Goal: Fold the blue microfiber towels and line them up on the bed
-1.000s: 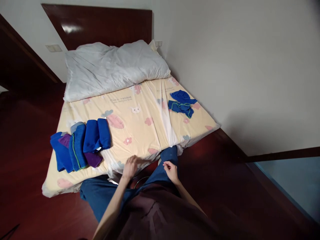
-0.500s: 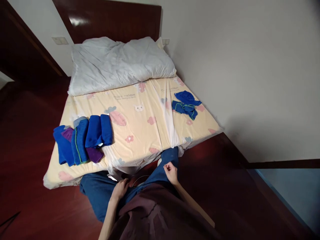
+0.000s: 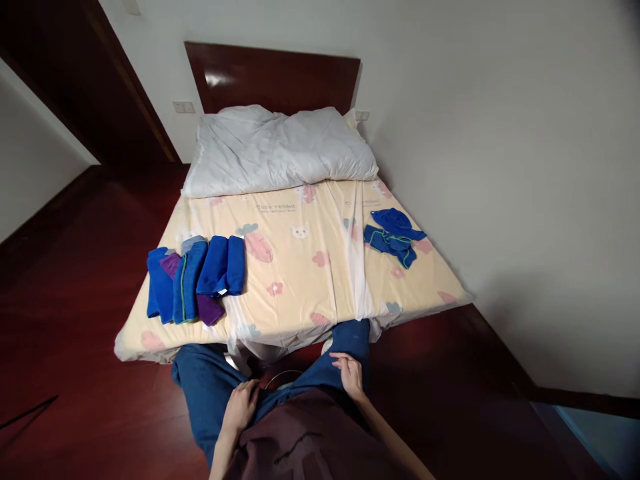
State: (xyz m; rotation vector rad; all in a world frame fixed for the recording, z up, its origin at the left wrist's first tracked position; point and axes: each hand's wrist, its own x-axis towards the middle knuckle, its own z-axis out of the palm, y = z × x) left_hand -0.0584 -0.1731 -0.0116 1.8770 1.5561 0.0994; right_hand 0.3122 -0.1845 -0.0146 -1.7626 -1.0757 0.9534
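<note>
My left hand (image 3: 241, 404) rests on my blue trousers near the lap, its fingers bent and apart from any cloth on the bed. My right hand (image 3: 350, 375) lies over my other thigh with its fingers loosely extended, holding nothing. Beyond my knees is the bed (image 3: 295, 293) with a yellow printed sheet. On its left side sit folded blue cloths (image 3: 214, 265), one with green trim (image 3: 189, 283), and a purple piece (image 3: 209, 310) partly under them. A crumpled blue cloth (image 3: 393, 220) and a green-edged blue one (image 3: 390, 245) lie on the right side.
A white quilt (image 3: 280, 150) lies at the far end, before the dark wooden headboard (image 3: 280, 77). A grey wall (image 3: 500, 167) borders the bed's right side. A thin black rod (image 3: 30, 411) is at the lower left.
The view has shifted, so the bed sits further right and more of the headboard wall shows. My right hand's fingers have gone from curled to extended.
</note>
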